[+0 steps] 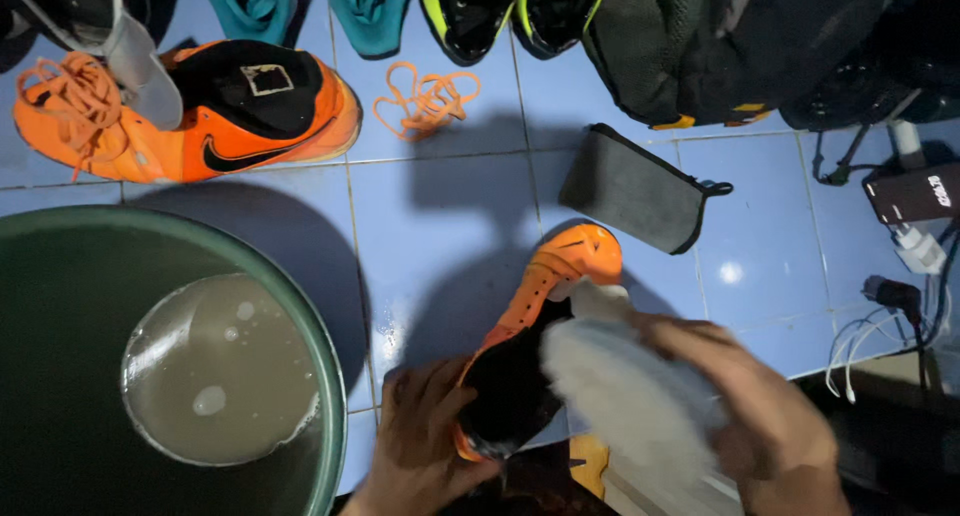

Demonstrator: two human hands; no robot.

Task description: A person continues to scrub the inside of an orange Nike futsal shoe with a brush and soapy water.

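Note:
An orange and black sports shoe [560, 276] is held over the blue tiled floor, toe pointing away from me. My left hand [425, 441] grips its black heel end from the left. My right hand [760, 416] holds a white bristle brush [625, 396] against the shoe's right side; the brush is blurred by motion. The matching orange shoe [200, 116] lies on its side at the upper left, with its orange laces bunched at its toe.
A dark green basin [330, 376] with cloudy water stands at lower left. A loose orange lace [425, 98] and a dark grey pouch [635, 191] lie on the tiles. Teal and black-yellow shoes, a black bag [720, 46], cables and chargers [910, 246] line the top and right.

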